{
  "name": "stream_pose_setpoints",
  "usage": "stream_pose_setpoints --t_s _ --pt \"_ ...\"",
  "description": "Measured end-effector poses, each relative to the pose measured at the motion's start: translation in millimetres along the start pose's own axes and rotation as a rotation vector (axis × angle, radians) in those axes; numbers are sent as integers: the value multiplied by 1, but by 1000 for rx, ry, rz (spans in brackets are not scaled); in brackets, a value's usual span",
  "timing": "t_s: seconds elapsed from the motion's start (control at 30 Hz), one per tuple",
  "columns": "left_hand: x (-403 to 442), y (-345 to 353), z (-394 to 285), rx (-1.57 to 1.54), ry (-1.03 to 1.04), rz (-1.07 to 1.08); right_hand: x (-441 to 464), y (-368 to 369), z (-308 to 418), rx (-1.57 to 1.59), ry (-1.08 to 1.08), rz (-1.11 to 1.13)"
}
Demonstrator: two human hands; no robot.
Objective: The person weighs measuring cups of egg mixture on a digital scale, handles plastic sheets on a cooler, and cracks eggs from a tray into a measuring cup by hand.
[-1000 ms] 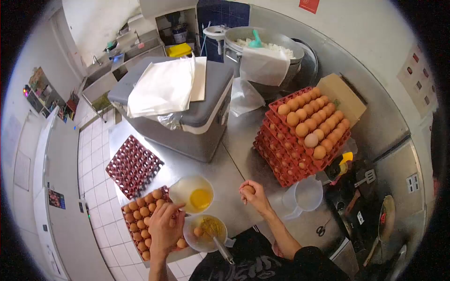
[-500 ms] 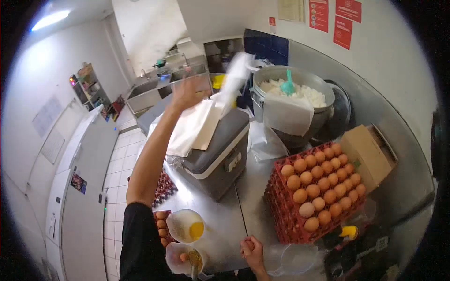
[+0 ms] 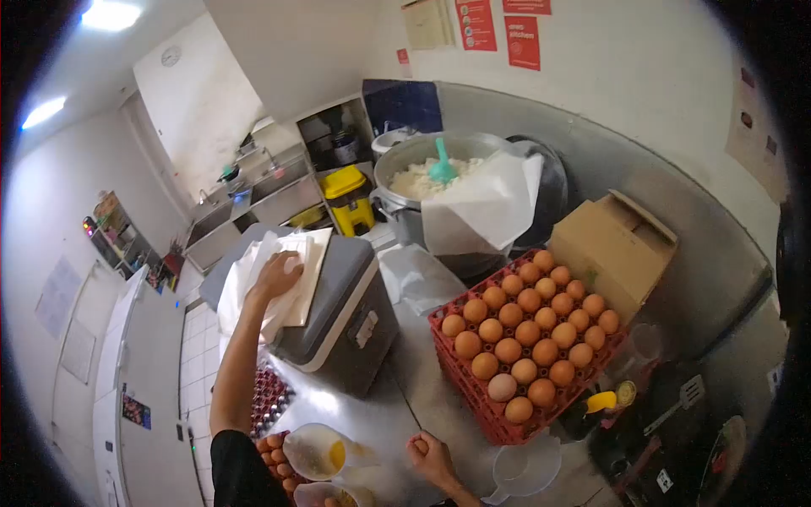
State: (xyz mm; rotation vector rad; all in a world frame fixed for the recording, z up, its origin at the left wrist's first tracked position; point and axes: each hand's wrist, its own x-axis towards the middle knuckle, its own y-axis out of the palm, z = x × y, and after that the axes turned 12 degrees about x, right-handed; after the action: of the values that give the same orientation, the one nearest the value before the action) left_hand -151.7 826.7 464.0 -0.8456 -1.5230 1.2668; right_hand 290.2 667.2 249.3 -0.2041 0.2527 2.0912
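My left hand (image 3: 279,275) lies on a stack of white paper sheets (image 3: 245,296), its fingers spread over the top sheet. The stack rests on the lid of a grey cooler box (image 3: 338,287). Low over the metal table, my right hand (image 3: 430,458) is curled closed; whatever it may hold is hidden. Beside it stands a clear plastic jug (image 3: 525,470). Left of it is another jug (image 3: 314,452) with yellow egg in it, and a further jug (image 3: 317,494) is cut off by the bottom edge.
Stacked red trays (image 3: 473,389) of brown eggs stand at right, by an open cardboard box (image 3: 621,249). Behind is a large pot (image 3: 397,203) of rice with a green scoop (image 3: 442,165) and a white sheet (image 3: 481,207) over its rim. More eggs (image 3: 274,456) sit at left.
My left hand has come down onto the paper stack; the blurred white sheet lifted beside it is no longer in the air. My right hand stays closed. The view has shifted right.
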Motion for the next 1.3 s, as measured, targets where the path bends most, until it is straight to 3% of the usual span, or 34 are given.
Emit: stream_pose_setpoints --t_s 0.13,0.2,0.27,0.33,0.4,0.47,0.5,0.53,0.57,0.6,0.67,0.8,0.87,1.0,1.07,1.23,1.3 --pt "0 -2 0 -7 -82 -29 -29 -14 57 -74 -103 74" --pt "-5 5 -3 -57 -102 -70 -58 -22 119 -128 -139 321" --pt "-8 8 -6 -88 -85 -110 -73 -42 121 -38 240 604" --pt "-10 16 -4 -119 -74 -152 -66 -74 198 -370 226 697" --pt "-8 22 0 -158 -31 -214 -69 -75 287 -256 -515 301" --pt "-10 25 2 -168 -30 -253 -36 -75 344 -550 -477 37" --pt "-10 27 0 -173 -26 -281 9 -89 351 -681 -729 30" --pt "-12 27 -2 -168 -48 -287 54 -98 358 -846 -687 -76" --pt "-14 29 -1 -178 -56 -285 115 -122 357 -995 -937 -75" --pt "-14 31 -1 -181 -58 -288 172 -138 356 -1151 -958 -131" --pt "-12 33 -2 -181 -60 -303 260 -148 360 -1360 -643 -299" --pt "-13 20 -7 -141 -125 -195 383 -182 325 -1465 -621 -181" --pt "-16 24 -4 -208 -122 -139 410 -197 299 -1486 -848 -221" --pt "-20 23 -11 -336 -222 -10 382 -204 310 -1479 -754 -180" --pt "-20 22 -15 -343 -224 -38 373 -197 309 -1433 -955 -149" --pt "-18 27 -9 -362 -123 -104 373 -186 304 -1432 -1099 -130" --pt "-23 13 -21 -379 -178 -79 375 -174 302 -1429 -1141 -112"
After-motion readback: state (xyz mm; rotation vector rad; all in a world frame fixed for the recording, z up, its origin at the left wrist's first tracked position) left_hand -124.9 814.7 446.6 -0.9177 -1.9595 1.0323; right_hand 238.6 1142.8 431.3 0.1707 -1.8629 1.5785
